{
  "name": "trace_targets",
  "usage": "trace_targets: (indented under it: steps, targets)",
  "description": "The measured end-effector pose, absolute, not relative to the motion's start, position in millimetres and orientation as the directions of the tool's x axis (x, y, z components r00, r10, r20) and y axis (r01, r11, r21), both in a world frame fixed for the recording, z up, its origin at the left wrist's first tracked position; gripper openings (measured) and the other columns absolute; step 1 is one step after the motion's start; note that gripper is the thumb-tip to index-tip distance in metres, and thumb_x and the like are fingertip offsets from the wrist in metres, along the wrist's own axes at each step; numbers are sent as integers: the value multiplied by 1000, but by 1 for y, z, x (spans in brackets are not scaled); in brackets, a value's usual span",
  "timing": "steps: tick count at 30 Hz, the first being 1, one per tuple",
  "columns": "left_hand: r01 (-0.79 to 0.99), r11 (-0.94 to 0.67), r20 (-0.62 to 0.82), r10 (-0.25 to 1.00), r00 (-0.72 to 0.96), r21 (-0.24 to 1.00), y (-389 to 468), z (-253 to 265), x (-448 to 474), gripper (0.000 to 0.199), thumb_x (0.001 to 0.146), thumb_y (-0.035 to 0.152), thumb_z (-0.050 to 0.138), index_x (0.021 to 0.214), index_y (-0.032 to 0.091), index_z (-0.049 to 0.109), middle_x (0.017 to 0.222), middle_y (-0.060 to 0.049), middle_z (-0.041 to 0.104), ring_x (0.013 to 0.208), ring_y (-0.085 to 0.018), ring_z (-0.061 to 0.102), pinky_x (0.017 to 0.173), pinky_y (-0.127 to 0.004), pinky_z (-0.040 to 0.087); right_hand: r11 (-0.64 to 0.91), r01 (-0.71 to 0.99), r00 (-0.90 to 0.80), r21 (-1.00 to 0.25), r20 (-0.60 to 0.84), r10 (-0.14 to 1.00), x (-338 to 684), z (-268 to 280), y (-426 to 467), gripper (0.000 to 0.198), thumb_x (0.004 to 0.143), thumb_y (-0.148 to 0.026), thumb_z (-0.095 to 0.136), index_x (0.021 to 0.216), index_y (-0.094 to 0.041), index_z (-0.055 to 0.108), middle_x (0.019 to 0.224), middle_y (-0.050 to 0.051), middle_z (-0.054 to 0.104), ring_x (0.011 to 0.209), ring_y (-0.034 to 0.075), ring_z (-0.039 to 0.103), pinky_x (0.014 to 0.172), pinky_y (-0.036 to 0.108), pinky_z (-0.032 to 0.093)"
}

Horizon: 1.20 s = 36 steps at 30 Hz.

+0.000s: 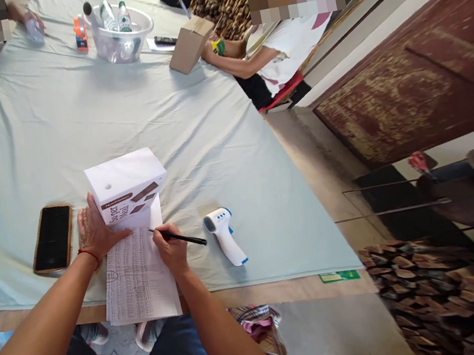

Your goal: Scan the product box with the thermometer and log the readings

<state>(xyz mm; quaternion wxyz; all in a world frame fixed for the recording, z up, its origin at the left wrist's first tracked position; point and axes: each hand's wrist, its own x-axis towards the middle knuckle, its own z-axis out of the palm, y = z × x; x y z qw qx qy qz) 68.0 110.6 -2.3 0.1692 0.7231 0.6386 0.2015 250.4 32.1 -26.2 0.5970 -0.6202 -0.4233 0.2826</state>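
My right hand [171, 249] grips a black pen [190, 239], its tip over a sheet of paper [139, 283] covered in rows of handwriting. The sheet lies at the table's near edge and partly hangs past it. My left hand [93, 232] wears a red string bracelet and rests open at the sheet's left side. Its thumb stretches across the paper, while its fingers lie along the left side of a white box [125, 179] with brown printing. That box stands on the upper end of the paper. What lies under the left palm is hidden.
A smartphone [53, 239] lies left of my left hand, and a white-and-blue infrared thermometer [225, 237] lies right of the pen. Farther back are a clear basket [122, 45] with bottles, an orange item [80, 34] and a cardboard box [190, 45]. Two people sit across the cloth-covered table [83, 113].
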Motion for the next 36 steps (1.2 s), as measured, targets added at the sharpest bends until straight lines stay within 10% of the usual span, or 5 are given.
trace_targets:
  steps: [36]
  targets:
    - [823,-151,133,987,92,548,111,-5,68,135,48,58,91,156,15,23,150,-24,47,144,-48,39,124,-65,17,61,268,420,-962,173,891,252,-31,33,19,80,-38,58,69,-24,57,59,-4,53,57,13,45,58,27,42]
